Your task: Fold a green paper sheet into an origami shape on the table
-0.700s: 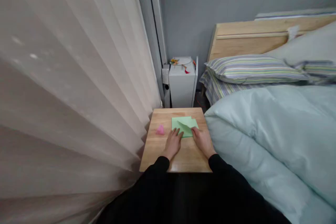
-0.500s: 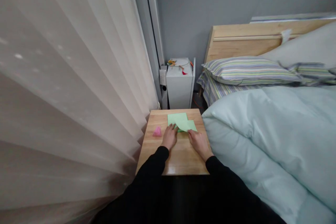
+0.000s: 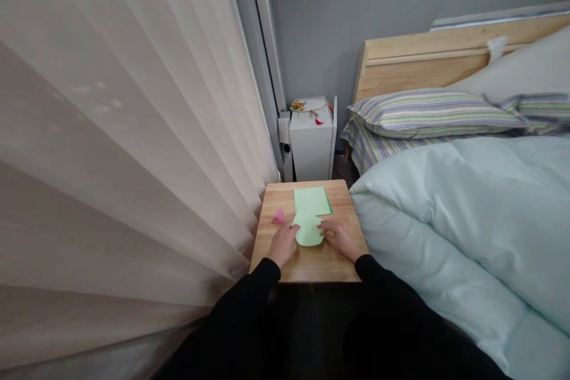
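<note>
A light green sheet of paper (image 3: 309,231) is held by its two sides between my hands, its near edge bowed into a curve. My left hand (image 3: 284,242) grips the left edge, thumb on top. On the right edge, my right hand (image 3: 340,236) has its fingers closed on the paper. Just beyond lies a stack of green paper (image 3: 310,198), with a darker green edge showing along its right side. A small folded pink paper piece (image 3: 278,217) sits left of the stack, near my left hand. All of this is on a small wooden table (image 3: 312,271).
A pleated curtain (image 3: 178,148) hangs close along the table's left side. To the right is a bed with a pale blue quilt (image 3: 445,219) and a striped pillow (image 3: 436,113). Behind the table stands a white cabinet (image 3: 312,145) with small items on top.
The green sheet has come off the stack toward me and is now held by both sides. My right hand has taken its right edge. The view has shifted slightly.
</note>
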A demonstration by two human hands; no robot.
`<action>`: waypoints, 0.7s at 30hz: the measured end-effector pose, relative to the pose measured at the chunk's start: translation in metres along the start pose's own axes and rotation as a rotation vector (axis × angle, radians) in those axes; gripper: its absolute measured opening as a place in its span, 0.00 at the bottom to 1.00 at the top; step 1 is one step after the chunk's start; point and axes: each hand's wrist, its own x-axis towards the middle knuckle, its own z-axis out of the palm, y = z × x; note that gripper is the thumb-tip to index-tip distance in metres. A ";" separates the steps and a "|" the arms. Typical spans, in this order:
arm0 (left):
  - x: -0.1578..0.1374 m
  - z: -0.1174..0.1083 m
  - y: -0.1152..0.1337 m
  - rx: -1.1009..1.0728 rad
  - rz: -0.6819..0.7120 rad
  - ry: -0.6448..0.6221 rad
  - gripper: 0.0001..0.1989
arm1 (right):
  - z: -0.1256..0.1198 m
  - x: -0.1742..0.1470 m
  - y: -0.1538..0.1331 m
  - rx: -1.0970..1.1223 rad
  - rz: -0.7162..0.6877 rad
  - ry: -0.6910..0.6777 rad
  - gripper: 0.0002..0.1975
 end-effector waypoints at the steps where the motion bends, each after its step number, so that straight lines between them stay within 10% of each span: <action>1: -0.006 0.000 0.001 0.033 -0.020 -0.019 0.23 | 0.000 -0.002 0.000 -0.012 0.006 -0.005 0.14; 14: -0.034 0.009 0.013 -0.093 -0.314 -0.046 0.07 | -0.005 -0.039 -0.018 -0.187 0.030 -0.287 0.17; 21: -0.021 0.008 0.010 -0.162 -0.367 0.003 0.05 | -0.003 -0.036 -0.024 -0.120 0.201 -0.217 0.18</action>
